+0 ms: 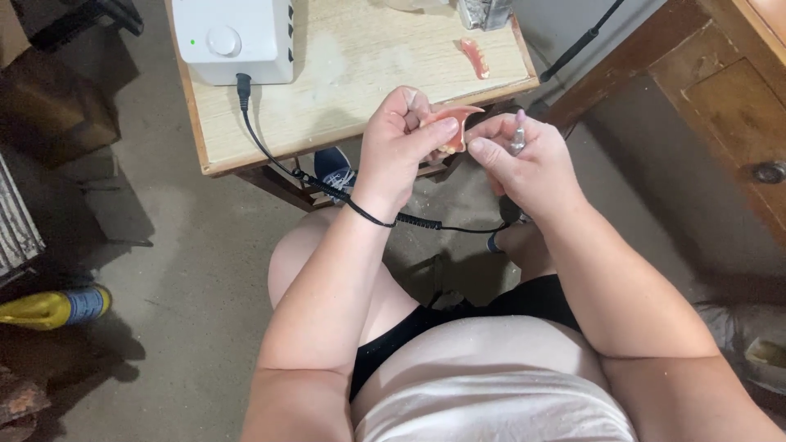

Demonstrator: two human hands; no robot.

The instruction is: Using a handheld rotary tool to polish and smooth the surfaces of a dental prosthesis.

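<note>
My left hand (401, 143) is closed around a pink denture (452, 131) with pale teeth, held just off the front edge of a small wooden table (352, 74). My right hand (524, 160) grips a slim metal handpiece (517, 141), its tip right beside the denture. A black coiled cable (327, 184) runs from the handpiece under my left wrist up to a white control box (233, 37) at the table's back left. A second pink denture piece (475, 57) lies on the tabletop at the right.
A wooden cabinet with a round metal knob (770, 172) stands at the right. A yellow and blue bottle (57, 307) lies on the concrete floor at the left. Dark boxes (49, 106) sit at the upper left. My knees and a blue shoe (334, 168) are under the table.
</note>
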